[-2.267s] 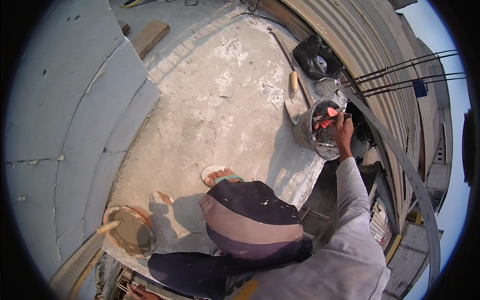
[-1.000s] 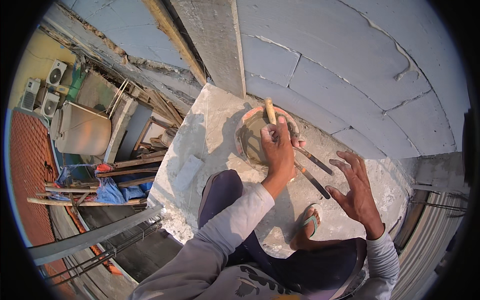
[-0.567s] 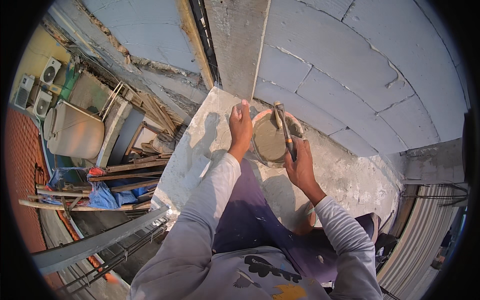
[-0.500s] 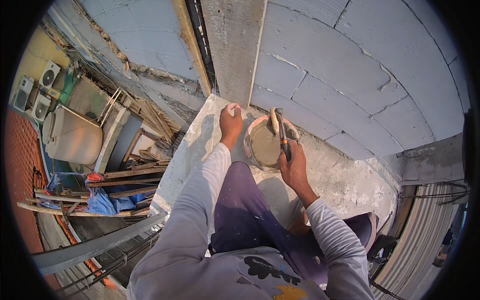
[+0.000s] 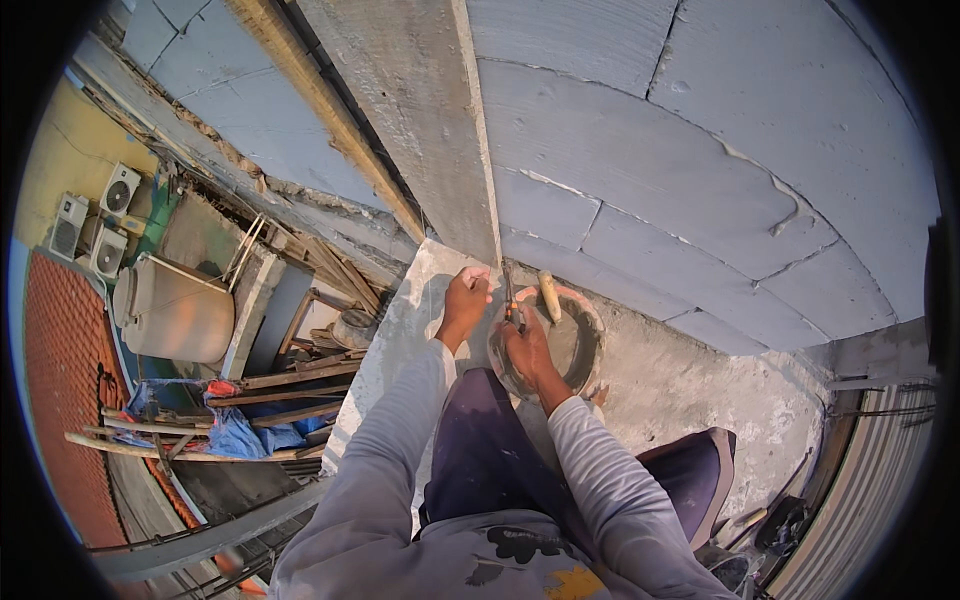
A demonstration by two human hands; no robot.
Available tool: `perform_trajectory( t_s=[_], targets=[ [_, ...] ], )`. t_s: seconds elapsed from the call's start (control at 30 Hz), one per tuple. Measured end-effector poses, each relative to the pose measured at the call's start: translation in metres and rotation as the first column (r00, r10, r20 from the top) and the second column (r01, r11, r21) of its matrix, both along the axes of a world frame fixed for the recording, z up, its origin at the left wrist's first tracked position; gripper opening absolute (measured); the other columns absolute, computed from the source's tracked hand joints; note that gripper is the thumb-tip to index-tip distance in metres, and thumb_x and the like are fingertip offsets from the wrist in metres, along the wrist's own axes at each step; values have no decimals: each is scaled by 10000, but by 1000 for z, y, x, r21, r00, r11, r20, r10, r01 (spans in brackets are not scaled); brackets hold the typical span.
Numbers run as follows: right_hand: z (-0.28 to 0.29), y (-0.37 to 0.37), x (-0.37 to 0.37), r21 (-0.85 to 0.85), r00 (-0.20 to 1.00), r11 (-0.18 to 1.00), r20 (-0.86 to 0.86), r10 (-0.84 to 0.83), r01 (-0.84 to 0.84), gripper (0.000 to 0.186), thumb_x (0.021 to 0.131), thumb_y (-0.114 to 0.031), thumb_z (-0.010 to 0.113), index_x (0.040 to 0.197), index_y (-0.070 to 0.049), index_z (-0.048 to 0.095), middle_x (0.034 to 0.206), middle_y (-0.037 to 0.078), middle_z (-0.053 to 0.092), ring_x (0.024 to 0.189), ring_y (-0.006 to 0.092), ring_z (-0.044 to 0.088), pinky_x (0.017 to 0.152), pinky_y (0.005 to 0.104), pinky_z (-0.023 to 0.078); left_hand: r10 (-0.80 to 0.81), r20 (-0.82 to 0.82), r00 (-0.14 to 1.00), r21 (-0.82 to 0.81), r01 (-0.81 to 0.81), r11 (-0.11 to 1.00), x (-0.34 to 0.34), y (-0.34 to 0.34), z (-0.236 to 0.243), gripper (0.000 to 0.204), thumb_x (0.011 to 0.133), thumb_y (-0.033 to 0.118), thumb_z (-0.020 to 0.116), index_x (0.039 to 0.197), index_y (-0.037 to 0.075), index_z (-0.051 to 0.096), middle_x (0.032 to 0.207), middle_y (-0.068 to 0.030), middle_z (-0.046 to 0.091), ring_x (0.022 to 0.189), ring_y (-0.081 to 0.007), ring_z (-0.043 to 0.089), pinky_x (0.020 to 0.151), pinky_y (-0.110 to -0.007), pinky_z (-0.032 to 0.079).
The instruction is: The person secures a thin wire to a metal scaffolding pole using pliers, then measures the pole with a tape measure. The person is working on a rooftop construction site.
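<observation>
My right hand (image 5: 527,350) grips a hammer (image 5: 508,290) with a dark head and an orange-and-black handle, raised in front of the grey concrete column (image 5: 415,90). Beside it on the left, my left hand (image 5: 465,305) is closed in a pinch near the column's foot; whatever its fingertips hold is too small to make out. Partly behind my right hand stands a round bucket (image 5: 598,325) with a reddish, mortar-smeared rim and grey mortar inside. A pale wooden handle (image 5: 549,296) rests over its far rim.
A grey block wall (image 5: 640,150) rises ahead and to the right. My legs rest on a rough concrete ledge (image 5: 690,390), which drops off at the left. Below lie planks (image 5: 290,395), a blue tarp (image 5: 235,435) and a large tank (image 5: 180,310). A metal beam (image 5: 200,540) crosses the lower left.
My right hand has moved left with the hammer, from over the bucket to close beside my left hand. My left hand stays pinched. The view has tilted and shifted.
</observation>
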State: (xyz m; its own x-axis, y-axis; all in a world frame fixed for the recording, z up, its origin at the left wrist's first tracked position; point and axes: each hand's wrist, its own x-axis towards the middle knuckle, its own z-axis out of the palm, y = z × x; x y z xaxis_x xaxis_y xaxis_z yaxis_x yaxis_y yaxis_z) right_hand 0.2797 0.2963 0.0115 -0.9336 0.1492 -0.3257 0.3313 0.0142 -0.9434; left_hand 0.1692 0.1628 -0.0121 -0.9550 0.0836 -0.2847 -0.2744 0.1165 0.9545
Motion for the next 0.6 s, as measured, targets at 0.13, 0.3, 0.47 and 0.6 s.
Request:
perform_trajectory(
  t_s=[0.13, 0.3, 0.47, 0.6],
  targets=[
    [-3, 4, -10, 46, 999, 998, 22, 30, -31, 554, 977, -212, 592, 1476, 1, 477, 1165, 243, 676, 1028, 324, 674, 934, 401, 500, 10, 138, 990, 104, -25, 994, 5, 12, 23, 250, 998, 92, 596, 1221, -14, 559, 966, -97, 662, 743, -137, 651, 622, -267, 511],
    [-13, 4, -8, 76, 999, 996, 13, 42, -43, 563, 1003, -244, 586, 1509, -24, 475, 1229, 248, 625, 1109, 313, 641, 968, 391, 485, 23, 269, 963, 179, -73, 981, 8, 14, 37, 238, 991, 109, 616, 1200, 6, 565, 1005, -103, 657, 786, -155, 669, 665, -266, 536],
    [-28, 9, -7, 150, 998, 987, 9, 61, -62, 540, 1025, -277, 577, 1500, -31, 492, 1267, 260, 588, 1162, 308, 617, 997, 388, 475, -26, 283, 959, 129, -12, 992, -26, 6, 12, 260, 1018, 219, 612, 1196, 30, 610, 1030, -81, 660, 978, -177, 677, 825, -307, 527],
    [-15, 0, -6, 106, 1000, 994, 5, 25, -26, 527, 1035, -313, 565, 1465, -12, 515, 1159, 277, 643, 1062, 335, 663, 954, 411, 498, -143, 361, 922, 363, 2, 932, -75, 14, 14, 303, 1029, 254, 614, 1234, 32, 641, 1066, -71, 689, 1048, -190, 675, 903, -333, 504]
  ],
)
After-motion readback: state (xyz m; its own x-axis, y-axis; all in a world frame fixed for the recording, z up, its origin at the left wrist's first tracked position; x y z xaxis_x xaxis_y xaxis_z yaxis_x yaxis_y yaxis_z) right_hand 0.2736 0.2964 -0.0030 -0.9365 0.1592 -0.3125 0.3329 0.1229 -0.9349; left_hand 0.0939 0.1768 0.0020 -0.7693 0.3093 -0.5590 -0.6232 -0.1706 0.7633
